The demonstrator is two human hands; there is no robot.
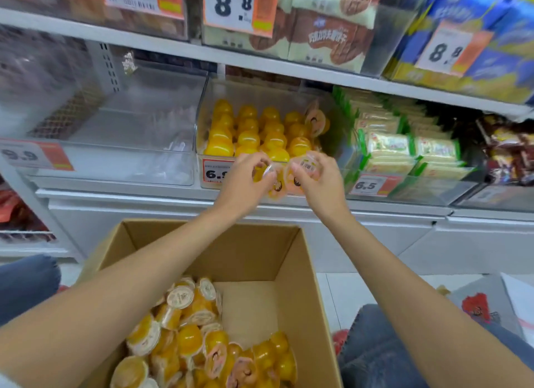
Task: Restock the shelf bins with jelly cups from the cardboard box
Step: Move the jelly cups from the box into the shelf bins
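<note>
Both hands are raised in front of the middle clear shelf bin (202, 145), which holds several rows of orange jelly cups (248, 130) standing upside down. My left hand (245, 182) grips a jelly cup (267, 171) at the bin's front edge. My right hand (318, 179) holds jelly cups (307, 165) with their printed lids facing me, and one more cup (276, 188) hangs between the two hands. Below, the open cardboard box (289, 257) has several loose jelly cups (202, 338) piled in its near left part.
An empty clear bin (115, 145) stands to the left, and a bin of green-edged packets (404, 150) to the right. Price tags (215, 171) hang on the bin fronts. A shelf with snack bags (332, 26) runs above. My knees in jeans (375, 344) flank the box.
</note>
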